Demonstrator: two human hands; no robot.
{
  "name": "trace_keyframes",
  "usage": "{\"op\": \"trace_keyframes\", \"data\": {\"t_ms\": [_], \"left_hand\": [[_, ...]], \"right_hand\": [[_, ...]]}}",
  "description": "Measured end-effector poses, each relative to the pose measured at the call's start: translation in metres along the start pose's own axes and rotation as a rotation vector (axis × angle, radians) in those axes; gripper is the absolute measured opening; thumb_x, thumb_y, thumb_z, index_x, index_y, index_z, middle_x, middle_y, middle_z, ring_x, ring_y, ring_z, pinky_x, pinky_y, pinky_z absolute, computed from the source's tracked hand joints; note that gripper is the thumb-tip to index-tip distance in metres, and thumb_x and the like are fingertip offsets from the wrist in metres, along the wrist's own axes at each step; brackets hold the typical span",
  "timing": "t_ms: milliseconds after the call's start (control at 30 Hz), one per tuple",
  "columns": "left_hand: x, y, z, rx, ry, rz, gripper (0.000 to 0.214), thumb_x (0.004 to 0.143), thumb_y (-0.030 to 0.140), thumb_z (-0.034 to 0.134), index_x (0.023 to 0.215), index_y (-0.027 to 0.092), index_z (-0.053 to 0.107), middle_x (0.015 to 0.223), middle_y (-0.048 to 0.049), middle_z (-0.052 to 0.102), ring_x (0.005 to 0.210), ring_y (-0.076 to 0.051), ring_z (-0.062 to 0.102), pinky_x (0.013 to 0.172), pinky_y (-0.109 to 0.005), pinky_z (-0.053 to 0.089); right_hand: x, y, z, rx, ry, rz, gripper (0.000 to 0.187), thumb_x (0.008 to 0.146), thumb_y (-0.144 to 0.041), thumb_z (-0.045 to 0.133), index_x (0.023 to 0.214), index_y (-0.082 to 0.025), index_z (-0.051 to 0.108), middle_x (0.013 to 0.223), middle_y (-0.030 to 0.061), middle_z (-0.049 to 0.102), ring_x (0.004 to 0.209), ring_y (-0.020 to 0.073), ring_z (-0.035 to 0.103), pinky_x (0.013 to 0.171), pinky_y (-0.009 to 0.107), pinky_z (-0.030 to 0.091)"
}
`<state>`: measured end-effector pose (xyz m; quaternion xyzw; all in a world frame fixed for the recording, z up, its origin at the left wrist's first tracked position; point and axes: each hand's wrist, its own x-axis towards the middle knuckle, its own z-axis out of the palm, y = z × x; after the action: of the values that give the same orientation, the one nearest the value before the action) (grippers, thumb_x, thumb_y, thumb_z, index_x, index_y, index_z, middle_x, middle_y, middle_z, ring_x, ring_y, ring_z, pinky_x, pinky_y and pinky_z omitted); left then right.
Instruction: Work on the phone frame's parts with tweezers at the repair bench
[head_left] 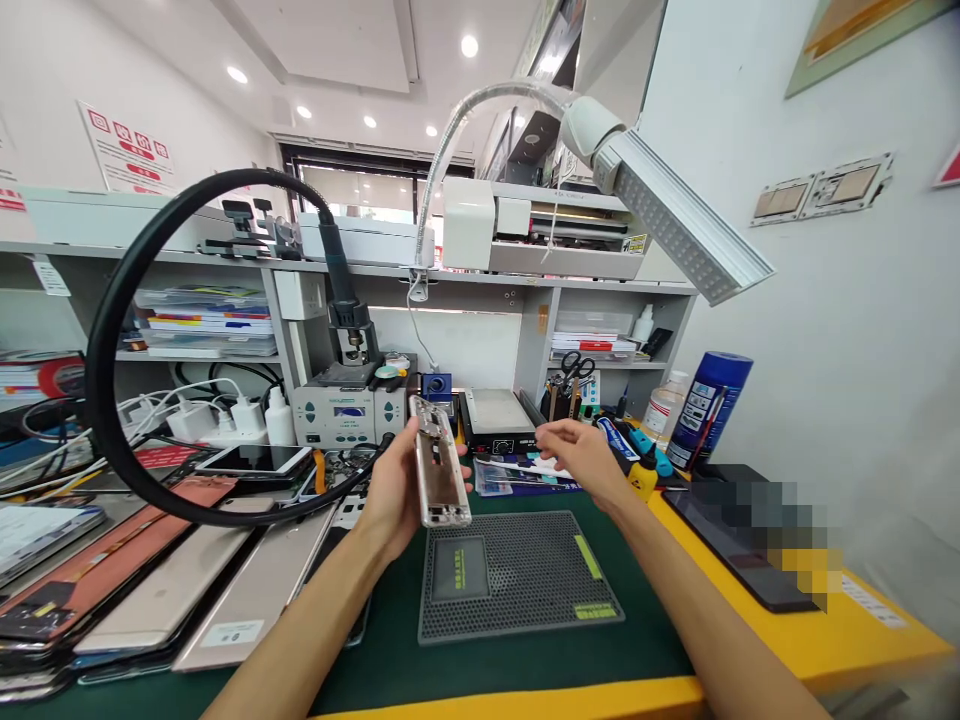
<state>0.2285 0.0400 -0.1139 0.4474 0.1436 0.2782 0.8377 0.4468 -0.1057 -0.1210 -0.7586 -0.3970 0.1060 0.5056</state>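
My left hand [394, 490] grips an opened phone frame [439, 462], holding it upright and tilted above the green bench mat. My right hand [581, 452] hovers to the right of it, fingers pinched together near the small hot plate [497, 417]; whether they hold anything I cannot make out. Below both hands lies a grey honeycomb work pad [517, 575].
A rework station [349, 412] with a thick black hose [112, 330] stands behind. Several phones and back covers [157, 570] are stacked at left. A lamp [675, 215] hangs overhead. A blue spray can [709, 410], scissors and tools sit at right, by a dark tablet [742, 550].
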Motion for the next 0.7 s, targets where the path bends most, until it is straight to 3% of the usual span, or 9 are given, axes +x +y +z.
{"op": "trace_keyframes", "data": {"t_ms": [167, 367, 533, 700], "left_hand": [[0.001, 0.007, -0.004, -0.105, 0.076, -0.006, 0.048, 0.099, 0.048, 0.043, 0.121, 0.01, 0.063, 0.099, -0.0156, 0.076, 0.063, -0.023, 0.072, 0.065, -0.042, 0.063], [-0.006, 0.01, 0.0, -0.191, -0.016, -0.064, 0.055, 0.099, 0.047, 0.041, 0.127, 0.005, 0.062, 0.11, -0.0221, 0.074, 0.076, -0.029, 0.074, 0.073, -0.048, 0.063], [-0.009, 0.009, 0.003, -0.236, -0.094, -0.074, 0.056, 0.099, 0.049, 0.042, 0.128, 0.006, 0.062, 0.108, -0.0208, 0.075, 0.076, -0.029, 0.074, 0.073, -0.046, 0.062], [-0.009, 0.009, 0.001, -0.249, -0.182, -0.146, 0.065, 0.096, 0.06, 0.04, 0.119, 0.005, 0.066, 0.101, -0.0205, 0.076, 0.072, -0.03, 0.073, 0.07, -0.045, 0.06]], "right_hand": [[-0.002, 0.017, 0.013, -0.41, -0.124, -0.067, 0.022, 0.1, -0.032, 0.064, 0.116, -0.018, 0.066, 0.122, 0.0085, 0.066, 0.105, 0.0234, 0.066, 0.091, 0.044, 0.057], [-0.007, 0.025, 0.03, -0.641, -0.259, -0.129, 0.027, 0.099, -0.031, 0.065, 0.121, -0.016, 0.064, 0.127, 0.0099, 0.064, 0.111, 0.0261, 0.064, 0.095, 0.048, 0.054], [-0.007, 0.028, 0.024, -0.58, -0.291, -0.121, 0.025, 0.099, -0.032, 0.065, 0.119, -0.017, 0.065, 0.124, 0.0092, 0.065, 0.108, 0.0247, 0.065, 0.093, 0.046, 0.056], [-0.009, 0.006, 0.011, -0.267, -0.246, -0.087, 0.023, 0.099, -0.035, 0.063, 0.11, -0.015, 0.065, 0.099, 0.0043, 0.068, 0.084, 0.0187, 0.067, 0.078, 0.037, 0.057]]}}
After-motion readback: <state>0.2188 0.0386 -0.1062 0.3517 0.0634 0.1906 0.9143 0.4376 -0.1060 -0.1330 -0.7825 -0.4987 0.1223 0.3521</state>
